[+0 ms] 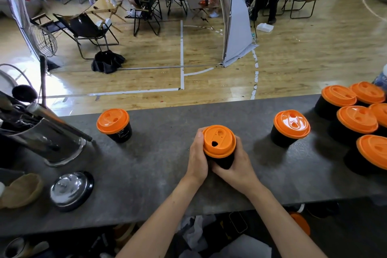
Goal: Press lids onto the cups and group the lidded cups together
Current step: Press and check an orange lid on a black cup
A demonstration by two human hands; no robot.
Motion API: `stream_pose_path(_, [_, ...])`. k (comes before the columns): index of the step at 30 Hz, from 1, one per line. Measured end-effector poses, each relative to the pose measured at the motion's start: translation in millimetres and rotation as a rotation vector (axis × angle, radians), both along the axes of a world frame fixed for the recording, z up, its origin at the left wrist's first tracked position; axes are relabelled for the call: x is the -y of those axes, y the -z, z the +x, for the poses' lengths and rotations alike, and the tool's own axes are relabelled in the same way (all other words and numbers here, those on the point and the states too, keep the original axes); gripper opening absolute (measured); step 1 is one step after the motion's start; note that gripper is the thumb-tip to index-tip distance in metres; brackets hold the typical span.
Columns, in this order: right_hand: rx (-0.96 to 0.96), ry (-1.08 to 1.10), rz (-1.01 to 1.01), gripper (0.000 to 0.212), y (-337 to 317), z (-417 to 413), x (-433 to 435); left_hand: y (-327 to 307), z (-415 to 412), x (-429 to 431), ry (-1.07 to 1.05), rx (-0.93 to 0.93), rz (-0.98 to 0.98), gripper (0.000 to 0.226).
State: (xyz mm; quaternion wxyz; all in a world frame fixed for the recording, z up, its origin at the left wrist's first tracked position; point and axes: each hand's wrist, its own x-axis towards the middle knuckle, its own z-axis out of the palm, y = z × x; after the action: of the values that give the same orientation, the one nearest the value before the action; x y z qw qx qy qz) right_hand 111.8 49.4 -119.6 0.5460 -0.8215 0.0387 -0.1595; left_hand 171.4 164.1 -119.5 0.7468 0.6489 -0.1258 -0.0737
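Centre frame: cup (224, 162) with lid (218, 141) on, over the desk (167, 174); cannot tell if it is lifted. Left hand (196, 157) and right hand (237, 166) both grasp its wall.

Risk: squeezing could bow the rim and pop one side of the lid.

Risk: on the way to the group (356, 120) at right edge, it could clip the lone cup (290, 128) between.

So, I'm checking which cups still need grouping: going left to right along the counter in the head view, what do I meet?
Steel jug → lone lidded cup → held cup, gripped between left hand and right hand → separate lidded cup → group of lidded cups.
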Motion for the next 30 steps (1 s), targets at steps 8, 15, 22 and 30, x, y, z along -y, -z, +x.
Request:
stream_pose_path(8, [0.03,0.009,-0.014,0.077,4,3,5,1,1,-2,0.002,0.04,-0.01,0.051])
stream_pose_path(15, [0.001,0.013,-0.001,0.076,2,1,2,5,2,-1,-0.026,0.014,0.054,0.049])
stream_pose_path(22, [-0.085,0.364,-0.038,0.086,-5,19,33,7,8,0,-0.1,-0.01,0.097,0.067])
stream_pose_path(30, [-0.118,0.412,0.028,0.095,1,4,35,4,-10,-15,-0.033,0.105,0.307,0.018])
